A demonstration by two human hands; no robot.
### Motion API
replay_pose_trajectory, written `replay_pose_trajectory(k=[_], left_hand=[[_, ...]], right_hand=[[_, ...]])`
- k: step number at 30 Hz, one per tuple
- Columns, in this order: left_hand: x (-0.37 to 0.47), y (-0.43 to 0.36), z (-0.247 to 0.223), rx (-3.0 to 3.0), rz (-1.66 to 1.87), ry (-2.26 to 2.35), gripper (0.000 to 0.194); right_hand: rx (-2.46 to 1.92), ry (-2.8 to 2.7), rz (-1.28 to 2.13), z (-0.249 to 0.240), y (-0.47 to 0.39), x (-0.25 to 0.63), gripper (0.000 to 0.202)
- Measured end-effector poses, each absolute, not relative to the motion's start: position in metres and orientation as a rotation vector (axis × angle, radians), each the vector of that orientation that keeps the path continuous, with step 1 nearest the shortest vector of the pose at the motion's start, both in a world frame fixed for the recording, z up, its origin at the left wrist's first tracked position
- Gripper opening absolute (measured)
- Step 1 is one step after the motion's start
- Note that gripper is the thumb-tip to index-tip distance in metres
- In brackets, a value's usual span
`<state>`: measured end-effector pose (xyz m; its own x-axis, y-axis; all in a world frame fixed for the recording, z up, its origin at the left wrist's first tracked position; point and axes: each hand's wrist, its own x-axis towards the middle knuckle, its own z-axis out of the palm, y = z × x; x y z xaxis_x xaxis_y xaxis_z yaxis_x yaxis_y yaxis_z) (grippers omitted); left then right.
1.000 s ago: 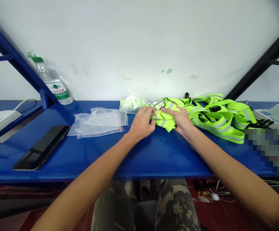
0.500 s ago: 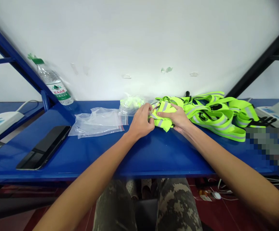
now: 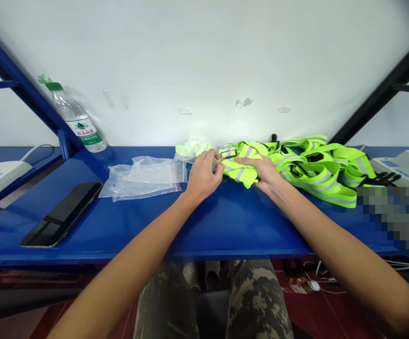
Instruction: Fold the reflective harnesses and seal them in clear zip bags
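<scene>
Neon yellow-green webbing, banded in silvery grey, folded into a soft, angular bundle [image 3: 241, 170] within the grasp of the right hand [image 3: 266, 173]: thumb laid across the top, fingers tucked beneath. At the bundle's left end, the left hand [image 3: 204, 174], fingertips bent in close to the thumb, just beside a rectangular black buckle [image 3: 229, 154]; cannot tell whether pinching cloth or film, too small to make out. Bundle directly between both hands, over the smooth, glossy blue worktop [image 3: 225, 226]. Just behind the left hand, a crinkled clear pouch [image 3: 192, 145] with more neon colour inside. Just beyond the right hand, a loose heap of straps [image 3: 320, 176], ribbon-flat and looped, with slim black clips [image 3: 384, 179] splayed at the far end. Left of the left hand, thin clear bags [image 3: 144, 176], flat and overlapping, edged by a reddish line. Farther left, a glossy black phone [image 3: 63, 214], lying flat, and a clear, green-capped bottle [image 3: 79, 120] near the white wall [image 3: 190, 56].
</scene>
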<state>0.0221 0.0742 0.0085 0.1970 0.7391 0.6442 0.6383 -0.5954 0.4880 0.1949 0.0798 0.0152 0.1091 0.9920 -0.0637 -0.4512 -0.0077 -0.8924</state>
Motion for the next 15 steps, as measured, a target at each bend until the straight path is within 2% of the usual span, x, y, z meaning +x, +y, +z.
replay_pose_trajectory(k=[8,12,15], left_hand=[[0.0163,0.0782,0.005,2.385,1.141,1.416,0.04],[0.0185,0.0741,0.0062,2.369,1.096,1.517,0.042],[0.0226,0.0713,0.0045,2.325,1.158,1.556,0.034]], right_hand=[[-0.933,-0.723,1.37,0.0108,0.0836,0.1966,0.043],[-0.941,-0.706,1.39,0.011,0.0829,0.1954,0.041],[-0.916,-0.681,1.445,0.0143,0.0819,0.1961,0.034]])
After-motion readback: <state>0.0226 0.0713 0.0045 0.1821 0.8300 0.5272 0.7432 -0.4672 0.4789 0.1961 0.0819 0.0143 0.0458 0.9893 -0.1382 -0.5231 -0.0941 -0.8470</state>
